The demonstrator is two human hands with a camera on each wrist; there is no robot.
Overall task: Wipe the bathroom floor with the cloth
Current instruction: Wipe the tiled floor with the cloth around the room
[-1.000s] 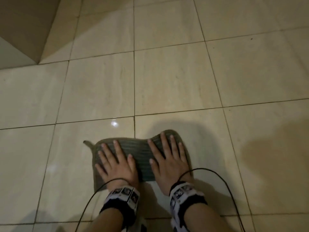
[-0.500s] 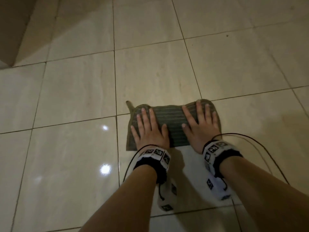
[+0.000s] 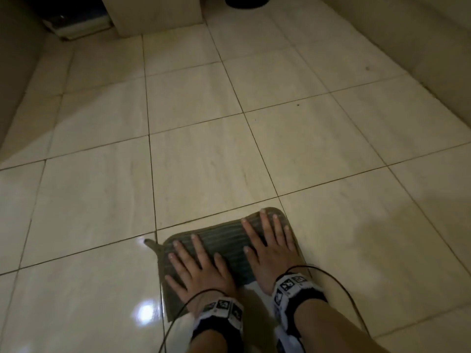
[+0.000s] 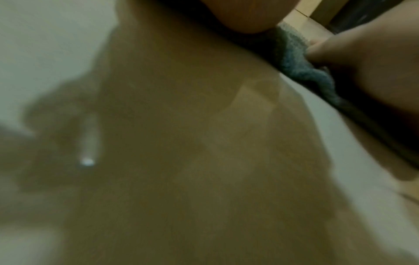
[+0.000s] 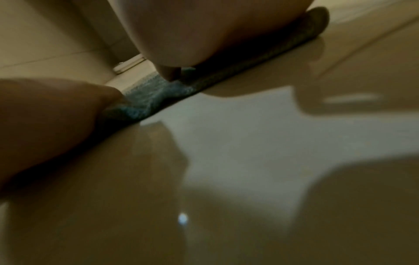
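A grey-green ribbed cloth (image 3: 230, 247) lies flat on the glossy beige tiled floor (image 3: 216, 161), low in the head view. My left hand (image 3: 196, 266) presses on its left half with straight, spread fingers. My right hand (image 3: 271, 248) lies flat on its right half the same way. In the left wrist view the cloth (image 4: 301, 66) shows as a blue-grey strip under the palm, and the other hand (image 4: 367, 71) rests on it. In the right wrist view the cloth's edge (image 5: 158, 100) runs along the floor beneath my palm (image 5: 204, 32).
Walls close in on the left (image 3: 15, 72) and the right (image 3: 420, 47). At the far end stand a pale block-like fixture (image 3: 153, 14), a low white object (image 3: 76, 26) and a dark round object (image 3: 246, 1). Cables trail from both wristbands.
Both hands stay flat on the cloth, which has slid over the tiles. The view has tilted up, so the far end of the room now shows.
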